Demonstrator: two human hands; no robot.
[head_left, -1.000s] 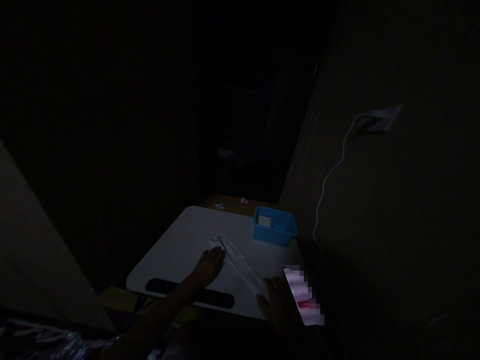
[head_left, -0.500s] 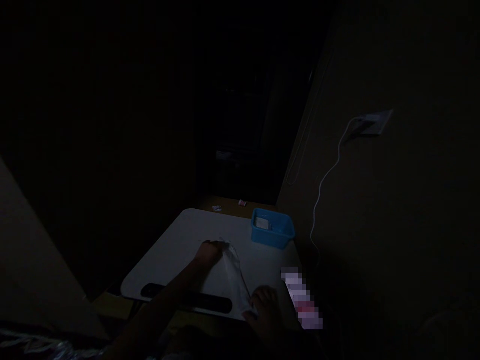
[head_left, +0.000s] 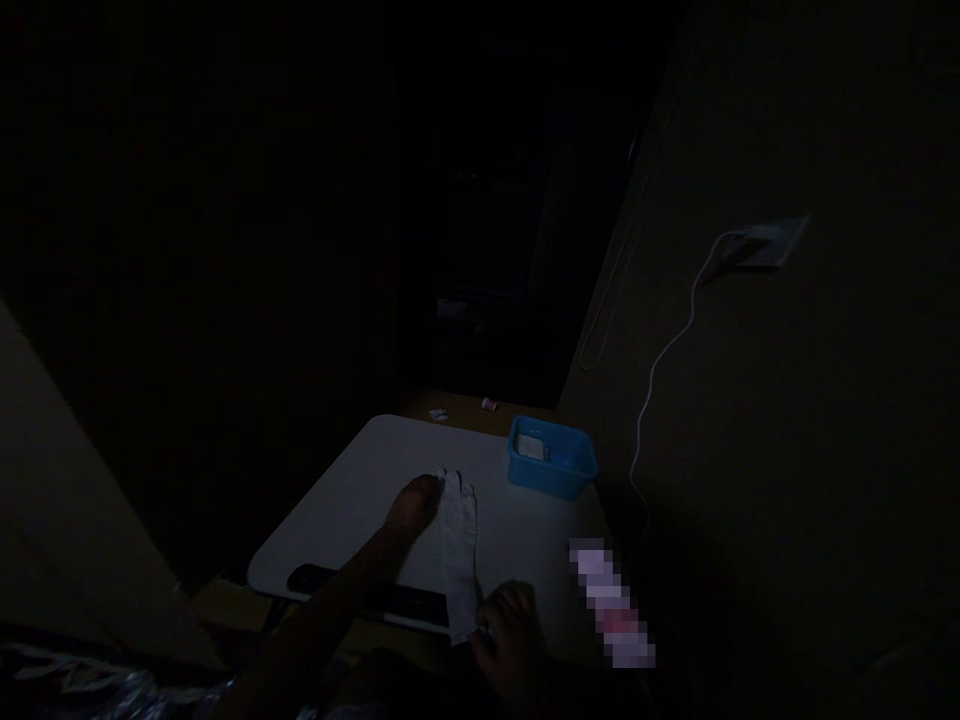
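A long, limp white cloth-like piece (head_left: 459,560) stretches over the white folding table (head_left: 349,480), its far end wavy and its near end straight. The dim light hides its exact kind. At the far left corner, my left hand (head_left: 415,505) is closed on its edge. My right hand (head_left: 511,625) pinches the near right corner, fingers curled. Shadow covers parts of both hands.
A blue plastic basket (head_left: 551,485) with a whitish item (head_left: 531,447) inside stands at the table's back right. A blurred-out bright device (head_left: 611,605) lies at the right edge. A white cable (head_left: 652,375) hangs from a wall socket (head_left: 780,243). Small items lie behind the table.
The white piece has been turned from slanted to nearly straight and spread wider. My right hand has shifted slightly left and down with its near end. The view has shifted a little.
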